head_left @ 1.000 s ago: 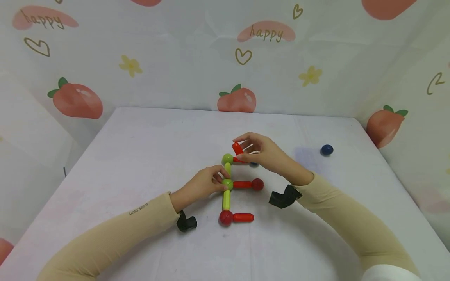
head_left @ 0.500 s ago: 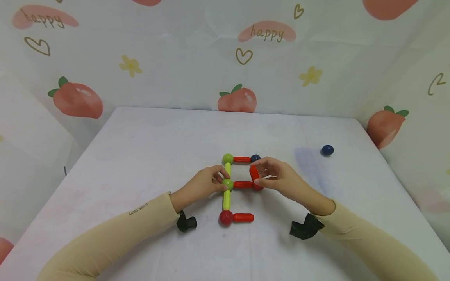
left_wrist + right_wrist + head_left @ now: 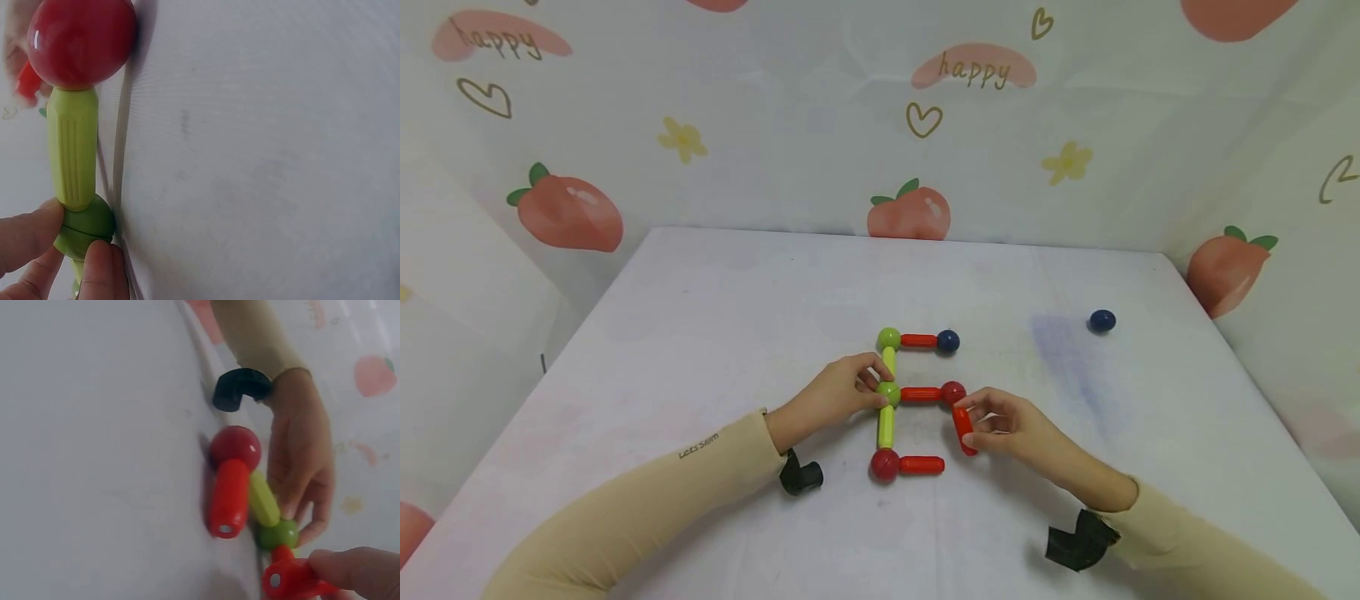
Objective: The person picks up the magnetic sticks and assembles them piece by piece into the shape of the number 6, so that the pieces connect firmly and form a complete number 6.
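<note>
My left hand (image 3: 835,390) pinches the middle green ball (image 3: 87,228) of a magnetic stick-and-ball frame lying on the table. Two yellow-green rods (image 3: 886,428) join it to a far green ball (image 3: 889,338) and a near red ball (image 3: 884,465). Red rods point right from all three balls; the far one ends in a dark blue ball (image 3: 948,342), the middle one in a red ball (image 3: 953,392). The near red rod (image 3: 230,499) has a bare silver tip. Between thumb and fingers, my right hand (image 3: 1018,427) holds another red rod (image 3: 962,428), its far end right at the middle row's red ball.
A loose dark blue ball (image 3: 1102,321) lies at the back right of the white table (image 3: 737,292). Black camera mounts (image 3: 801,475) sit at both wrists. Behind the table hangs a fruit-printed cloth (image 3: 790,125).
My right hand has brought the red rod from the far row toward me, down to the near side of the middle row's red ball. The left hand has stayed on the green ball.
</note>
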Available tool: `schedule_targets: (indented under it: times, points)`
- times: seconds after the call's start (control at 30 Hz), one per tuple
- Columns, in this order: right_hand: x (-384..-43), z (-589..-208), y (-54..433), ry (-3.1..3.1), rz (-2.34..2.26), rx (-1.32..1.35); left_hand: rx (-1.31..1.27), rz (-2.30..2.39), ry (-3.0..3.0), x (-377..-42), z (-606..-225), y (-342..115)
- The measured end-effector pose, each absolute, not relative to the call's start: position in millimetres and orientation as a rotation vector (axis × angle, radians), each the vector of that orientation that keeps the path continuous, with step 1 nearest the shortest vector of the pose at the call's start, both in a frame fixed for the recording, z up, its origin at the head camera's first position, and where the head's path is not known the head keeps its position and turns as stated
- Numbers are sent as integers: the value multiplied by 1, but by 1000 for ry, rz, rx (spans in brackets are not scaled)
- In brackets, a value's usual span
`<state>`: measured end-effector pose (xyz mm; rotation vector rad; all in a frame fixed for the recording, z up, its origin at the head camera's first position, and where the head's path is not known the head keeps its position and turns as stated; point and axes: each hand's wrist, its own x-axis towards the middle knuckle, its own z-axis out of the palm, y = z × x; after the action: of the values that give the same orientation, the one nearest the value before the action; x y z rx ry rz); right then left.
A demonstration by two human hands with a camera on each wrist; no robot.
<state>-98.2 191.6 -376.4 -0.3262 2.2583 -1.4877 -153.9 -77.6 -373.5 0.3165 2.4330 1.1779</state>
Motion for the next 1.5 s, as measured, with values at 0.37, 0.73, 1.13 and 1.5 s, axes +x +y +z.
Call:
schedule_targets:
  times: [0.37,0.73,1.13,1.5]
  points:
    - [-97,-387,193,2203,-1510,-234,308,1183,2431,-154,-374,-78]
    - [-104,-381,185,2209,-1399,-115,315,1180,2431,-154,-375,-78]
    - [-117,-378,182,2110,-1379,-47,308,1201,2422,-154,-374,-78]
    - [-121,-372,177,2070,-1365,73,308,1190,2427,-155,-374,-78]
